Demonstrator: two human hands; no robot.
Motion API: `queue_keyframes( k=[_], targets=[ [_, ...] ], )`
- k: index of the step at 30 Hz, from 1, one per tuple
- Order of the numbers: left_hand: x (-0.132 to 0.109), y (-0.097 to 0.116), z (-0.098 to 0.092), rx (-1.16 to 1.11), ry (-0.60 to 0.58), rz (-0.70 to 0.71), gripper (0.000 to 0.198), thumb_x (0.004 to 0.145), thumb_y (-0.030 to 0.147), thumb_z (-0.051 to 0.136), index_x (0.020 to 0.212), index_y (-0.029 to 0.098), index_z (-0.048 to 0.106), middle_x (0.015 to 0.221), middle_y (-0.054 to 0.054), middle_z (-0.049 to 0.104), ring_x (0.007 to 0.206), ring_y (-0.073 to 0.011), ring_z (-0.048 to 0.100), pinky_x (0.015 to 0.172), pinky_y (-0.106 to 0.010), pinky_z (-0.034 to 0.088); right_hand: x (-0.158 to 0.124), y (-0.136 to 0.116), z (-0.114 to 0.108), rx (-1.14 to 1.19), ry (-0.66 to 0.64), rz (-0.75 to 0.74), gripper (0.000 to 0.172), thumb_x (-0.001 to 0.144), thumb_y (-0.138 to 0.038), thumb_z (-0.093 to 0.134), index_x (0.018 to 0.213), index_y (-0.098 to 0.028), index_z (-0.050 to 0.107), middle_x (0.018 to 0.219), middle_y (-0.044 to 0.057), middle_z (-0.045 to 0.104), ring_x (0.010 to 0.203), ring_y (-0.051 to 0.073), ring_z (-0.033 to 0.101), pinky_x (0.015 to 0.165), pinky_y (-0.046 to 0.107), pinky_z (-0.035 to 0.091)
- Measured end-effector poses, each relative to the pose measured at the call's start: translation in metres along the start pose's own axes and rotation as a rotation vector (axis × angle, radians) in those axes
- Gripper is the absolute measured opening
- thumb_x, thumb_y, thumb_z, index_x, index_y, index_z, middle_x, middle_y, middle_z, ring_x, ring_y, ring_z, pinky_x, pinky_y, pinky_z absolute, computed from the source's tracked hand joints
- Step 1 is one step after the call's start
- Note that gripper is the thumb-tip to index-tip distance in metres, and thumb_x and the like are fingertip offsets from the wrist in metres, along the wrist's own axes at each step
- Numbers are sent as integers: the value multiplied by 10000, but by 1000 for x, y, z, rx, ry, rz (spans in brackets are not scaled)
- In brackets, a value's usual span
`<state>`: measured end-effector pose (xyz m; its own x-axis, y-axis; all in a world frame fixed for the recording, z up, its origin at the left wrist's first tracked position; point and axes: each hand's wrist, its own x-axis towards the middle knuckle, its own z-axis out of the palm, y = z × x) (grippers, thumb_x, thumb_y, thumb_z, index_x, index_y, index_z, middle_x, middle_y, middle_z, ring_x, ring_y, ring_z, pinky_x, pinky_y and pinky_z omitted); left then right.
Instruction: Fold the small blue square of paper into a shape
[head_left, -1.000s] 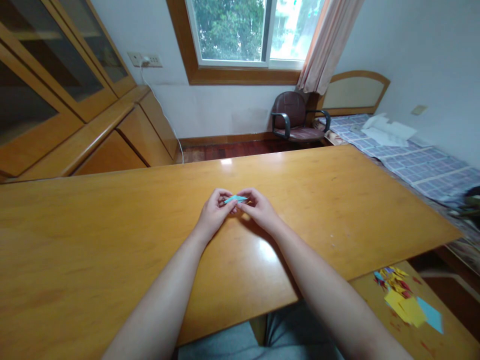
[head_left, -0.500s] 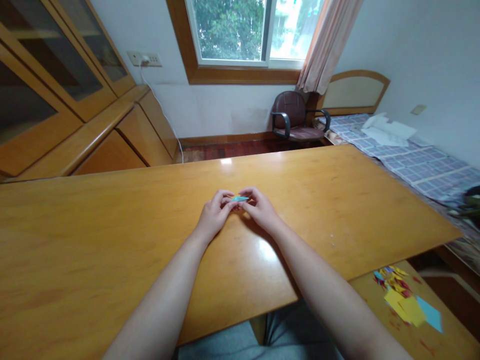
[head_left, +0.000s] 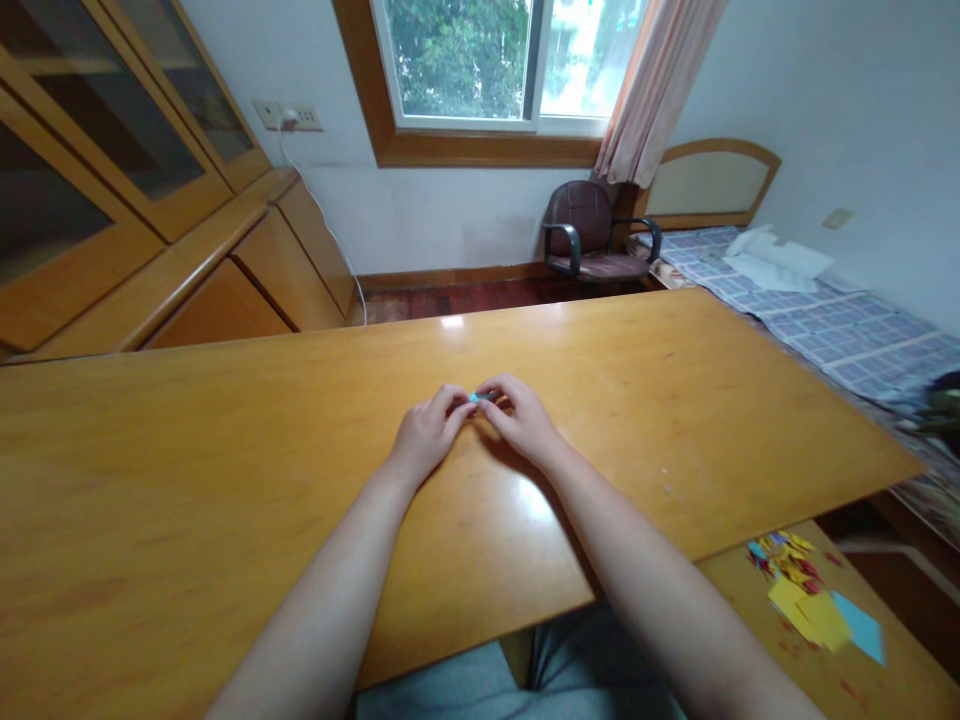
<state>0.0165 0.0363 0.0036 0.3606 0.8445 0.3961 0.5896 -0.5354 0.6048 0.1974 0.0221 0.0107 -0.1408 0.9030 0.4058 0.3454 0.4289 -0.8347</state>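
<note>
"While the left hand (head_left: 429, 432) and the right hand (head_left: 521, 415) nearly meet over the wooden table (head_left: 660, 400), what sits between them?"

"A small piece of light-blue paper (head_left: 475, 398), mostly hidden by the fingers."

"How are those fingers set?"

"Left thumb and fingertips are nearly together, pinching one end; the right ones grip the other, curled a little wider."

"And nearby?"

"Yellow sheets (head_left: 825, 620) and a blue sheet (head_left: 862, 630) lie on a lower surface (head_left: 735, 582), right, beside small colourful pieces (head_left: 785, 556)."
</note>
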Motion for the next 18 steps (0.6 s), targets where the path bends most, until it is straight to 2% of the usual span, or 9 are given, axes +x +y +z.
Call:
queue_keyframes(
  k=[10, 18],
  targets=[
    [-1, -2, 1, 122, 31, 29, 171, 926, 371, 523, 978, 219, 582, 893, -31, 718, 795, -183, 695, 709, -265, 491, 3, 4, 2, 13, 24, 44, 39, 807, -208, 620, 831, -178, 630, 850, 30, 637, 805, 146, 618, 705, 267, 507],
    [2, 2, 0, -20, 51, 30, 134, 902, 326, 564, 940, 211, 622, 892, -24, 714, 820, -172, 671, 749, -270, 493, 1, 4, 0, 8, 36, 25, 31, 808, -188, 618, 829, -173, 635, 837, 27, 634, 794, 144, 619, 697, 260, 504]
  ],
)
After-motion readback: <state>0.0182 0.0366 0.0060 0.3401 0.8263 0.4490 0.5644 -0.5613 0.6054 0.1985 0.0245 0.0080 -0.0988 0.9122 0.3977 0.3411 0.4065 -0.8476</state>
